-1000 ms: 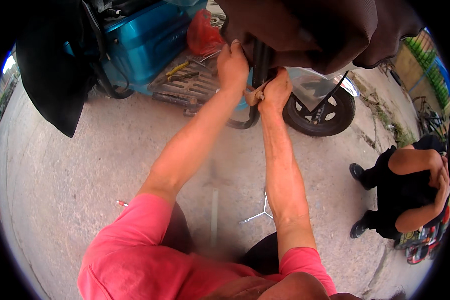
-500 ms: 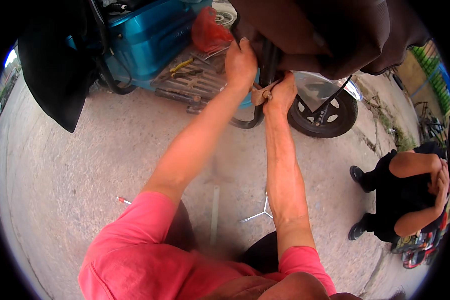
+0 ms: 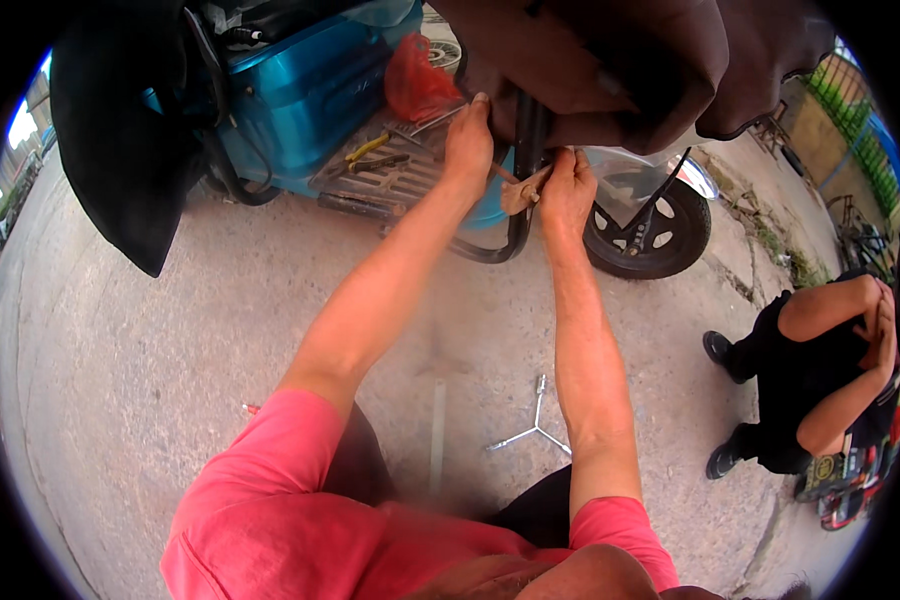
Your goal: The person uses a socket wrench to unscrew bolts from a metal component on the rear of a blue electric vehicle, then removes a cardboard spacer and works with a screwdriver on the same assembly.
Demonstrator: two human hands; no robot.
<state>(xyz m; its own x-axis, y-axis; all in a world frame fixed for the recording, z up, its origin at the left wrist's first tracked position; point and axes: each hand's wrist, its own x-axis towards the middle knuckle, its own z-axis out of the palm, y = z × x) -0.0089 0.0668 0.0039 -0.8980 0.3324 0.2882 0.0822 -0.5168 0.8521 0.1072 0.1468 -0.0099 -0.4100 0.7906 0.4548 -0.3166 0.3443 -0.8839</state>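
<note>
A rusty bracket (image 3: 520, 196) sits at the near side of the black frame tube (image 3: 532, 128); whether it is fastened cannot be told. Both hands work there: left of the tube, the left hand (image 3: 469, 152) curls, its hold hidden; right of it, the right hand (image 3: 568, 188) has bent fingers near the bracket, grip unclear. 1 Y-shaped socket wrench (image 3: 536, 429) lies below the tube, unheld.

Bracket (image 3: 519, 197) between left hand (image 3: 468, 148) and right hand (image 3: 568, 190), pliers (image 3: 368, 147) on the footboard (image 3: 375, 184), bag (image 3: 418, 85) at its far edge, front wheel (image 3: 658, 240) farther right, wrench (image 3: 537, 428) on the ground (image 3: 220, 300)

Left hand (image 3: 469, 148), right hand (image 3: 569, 192), 1 bracket (image 3: 518, 197) between
</note>
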